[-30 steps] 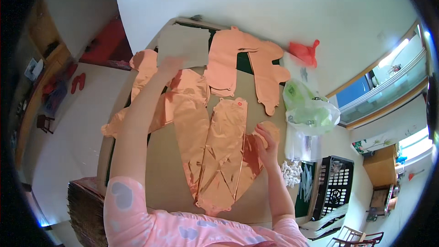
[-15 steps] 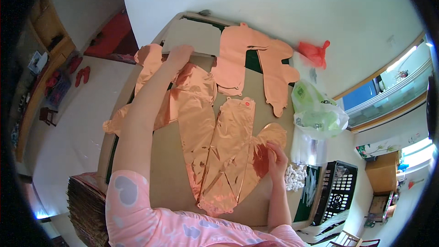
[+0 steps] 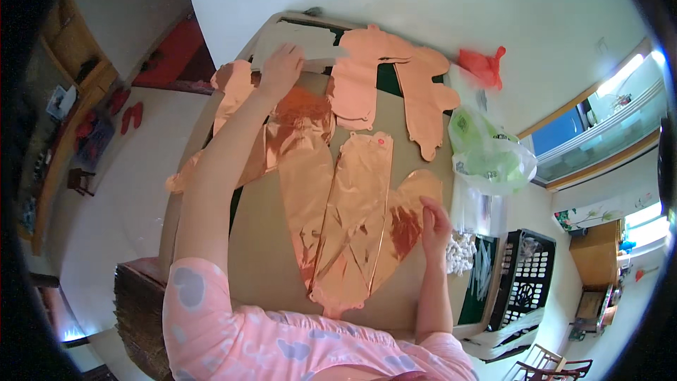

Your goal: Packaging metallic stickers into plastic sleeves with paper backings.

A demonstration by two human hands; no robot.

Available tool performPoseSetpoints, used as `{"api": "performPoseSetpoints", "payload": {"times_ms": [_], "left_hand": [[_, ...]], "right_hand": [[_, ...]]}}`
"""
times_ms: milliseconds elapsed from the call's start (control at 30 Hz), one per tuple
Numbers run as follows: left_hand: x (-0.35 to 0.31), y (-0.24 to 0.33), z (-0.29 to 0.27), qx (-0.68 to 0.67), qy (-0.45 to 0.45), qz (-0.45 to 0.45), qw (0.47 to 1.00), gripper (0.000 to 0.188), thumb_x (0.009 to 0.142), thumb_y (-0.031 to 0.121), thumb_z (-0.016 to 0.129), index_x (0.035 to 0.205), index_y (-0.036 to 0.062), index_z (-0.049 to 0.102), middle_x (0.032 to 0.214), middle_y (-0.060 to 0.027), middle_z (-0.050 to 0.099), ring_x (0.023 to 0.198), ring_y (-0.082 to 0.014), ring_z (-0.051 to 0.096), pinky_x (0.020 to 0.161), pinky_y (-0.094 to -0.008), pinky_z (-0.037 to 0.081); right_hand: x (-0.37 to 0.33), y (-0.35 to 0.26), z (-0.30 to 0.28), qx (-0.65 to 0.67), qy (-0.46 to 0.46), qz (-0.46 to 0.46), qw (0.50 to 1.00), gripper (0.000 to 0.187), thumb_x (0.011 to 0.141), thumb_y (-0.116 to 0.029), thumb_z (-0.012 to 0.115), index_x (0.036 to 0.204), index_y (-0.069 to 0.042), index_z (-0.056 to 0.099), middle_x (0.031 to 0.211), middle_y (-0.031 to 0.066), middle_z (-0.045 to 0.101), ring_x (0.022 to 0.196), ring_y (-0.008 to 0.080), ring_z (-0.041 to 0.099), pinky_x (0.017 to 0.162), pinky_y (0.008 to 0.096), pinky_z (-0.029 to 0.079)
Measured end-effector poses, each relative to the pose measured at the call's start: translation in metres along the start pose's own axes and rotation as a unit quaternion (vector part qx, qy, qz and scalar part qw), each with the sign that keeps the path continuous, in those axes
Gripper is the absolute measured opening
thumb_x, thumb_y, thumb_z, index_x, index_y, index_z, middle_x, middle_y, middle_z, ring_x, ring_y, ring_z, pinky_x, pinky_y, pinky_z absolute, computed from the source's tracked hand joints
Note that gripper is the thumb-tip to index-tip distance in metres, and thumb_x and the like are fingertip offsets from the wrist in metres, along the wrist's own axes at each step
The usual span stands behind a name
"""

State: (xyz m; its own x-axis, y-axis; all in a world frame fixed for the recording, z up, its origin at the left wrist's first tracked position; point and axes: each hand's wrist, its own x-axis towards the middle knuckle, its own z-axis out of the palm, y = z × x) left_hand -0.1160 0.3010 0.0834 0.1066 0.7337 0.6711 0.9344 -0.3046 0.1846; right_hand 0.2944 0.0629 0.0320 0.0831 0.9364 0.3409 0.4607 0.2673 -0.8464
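Observation:
Near the far left of the table, my left hand (image 3: 281, 70) is closed at the near edge of a pale grey sheet (image 3: 300, 41), whose right end is smeared by motion. Under my left forearm and in front of me lie shiny rose-gold foil balloons (image 3: 358, 197), flat, long and overlapping. My right hand (image 3: 436, 229) hovers beside the right-hand foil lobe (image 3: 416, 194), fingers loosely bent and apart from the thumb, with nothing seen in it. Beyond the middle, two stacks of matte rose-gold balloons (image 3: 356, 88) rest flat, one of them at the right (image 3: 423, 109).
Right of the balloons are a green-and-white plastic bag (image 3: 486, 152), clear plastic sleeves (image 3: 479, 213), small white pieces (image 3: 460, 254) and thin pale strips (image 3: 482, 271). A black crate (image 3: 523, 279) stands past them. A red bag (image 3: 483, 67) lies on the white surface; stacked cardboard (image 3: 141, 317) sits lower left.
My left hand has shifted slightly farther away and right with the pale sheet. My right hand has come off the foil lobe and moved a little right. The whole view has tilted slightly.

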Motion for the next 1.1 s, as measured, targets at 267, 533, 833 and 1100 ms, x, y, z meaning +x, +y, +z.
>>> {"api": "performPoseSetpoints", "payload": {"times_ms": [267, 533, 833, 1100], "left_hand": [[-0.089, 0.09, -0.103, -0.041, 0.059, 0.181, 0.981, 0.01, 0.082, 0.011, 0.057, 0.091, 0.0078, 0.06, 0.092, -0.0086, 0.057, 0.089, -0.0276, 0.057, 0.076, -0.0408, 0.049], [-0.264, 0.195, -0.134, -0.175, -0.101, 0.187, 0.961, 0.012, 0.081, 0.017, 0.064, 0.087, 0.0088, 0.057, 0.091, -0.0046, 0.054, 0.096, -0.0226, 0.056, 0.083, -0.0383, 0.047], [-0.291, 0.188, -0.114, -0.198, -0.194, 0.088, 0.957, 0.046, 0.088, 0.036, 0.064, 0.125, 0.0105, 0.058, 0.135, -0.015, 0.049, 0.129, -0.0319, 0.042, 0.108, -0.0463, 0.034], [-0.288, 0.197, -0.108, -0.136, -0.242, 0.088, 0.957, 0.044, 0.087, 0.038, 0.063, 0.122, 0.0121, 0.061, 0.135, -0.0141, 0.049, 0.132, -0.0293, 0.038, 0.109, -0.0453, 0.03]], "right_hand": [[-0.018, -0.048, -0.002, 0.04, -0.033, 0.007, 0.999, 0.022, 0.094, -0.001, 0.054, 0.115, 0.0, 0.063, 0.108, 0.0092, 0.066, 0.098, 0.0132, 0.062, 0.086, 0.0247, 0.048], [-0.041, -0.051, 0.03, 0.163, -0.122, 0.244, 0.948, 0.061, 0.088, -0.002, 0.06, 0.143, -0.014, 0.036, 0.087, 0.0068, 0.063, 0.08, 0.0128, 0.062, 0.065, 0.0248, 0.049], [-0.102, -0.043, 0.033, -0.158, -0.079, 0.135, 0.975, 0.056, 0.085, -0.007, 0.062, 0.137, -0.012, 0.042, 0.099, 0.0114, 0.06, 0.088, 0.0226, 0.062, 0.075, 0.0371, 0.051], [-0.113, -0.034, 0.05, -0.339, -0.13, -0.083, 0.928, 0.044, 0.093, -0.023, 0.055, 0.135, -0.01, 0.049, 0.146, 0.0141, 0.041, 0.137, 0.0311, 0.036, 0.11, 0.0555, 0.027]]}}
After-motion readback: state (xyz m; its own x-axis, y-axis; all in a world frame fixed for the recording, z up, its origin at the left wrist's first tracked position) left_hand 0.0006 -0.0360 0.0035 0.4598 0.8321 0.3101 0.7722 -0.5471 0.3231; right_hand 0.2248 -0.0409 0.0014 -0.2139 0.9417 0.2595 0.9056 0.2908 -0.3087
